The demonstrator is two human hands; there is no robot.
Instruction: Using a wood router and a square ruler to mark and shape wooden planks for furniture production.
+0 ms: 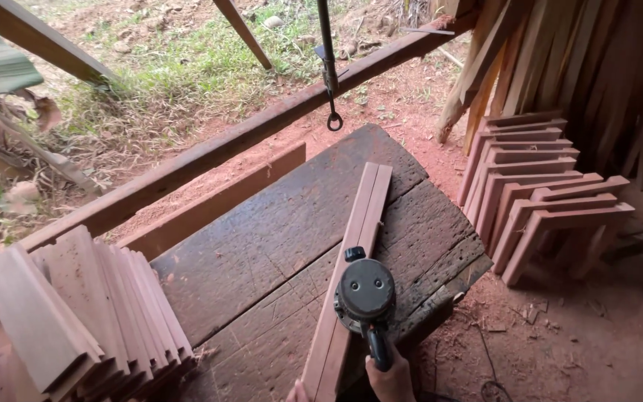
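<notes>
the sander point(365, 292) is set on the near part of the plank point(351, 275), just right of the plank's middle line, its round black body flat on the wood. the plank lies on the table point(262, 238) with its long axis running from the near edge, by the hands, up and slightly rightward to the far corner; the sander's handle points back along nearly the same line toward the right hand point(391, 376). that hand is the nearer one to the sander: its fingers are wrapped tight around the handle, closed on it. the left hand point(297, 391) is seen only as a sliver at the bottom edge, touching the plank's near end on the side away from the sander (whether its fingers are spread or curled cannot be told). stacked boards point(83, 313) stand left of the table, and angled frames point(545, 193) lean well to its right.
</notes>
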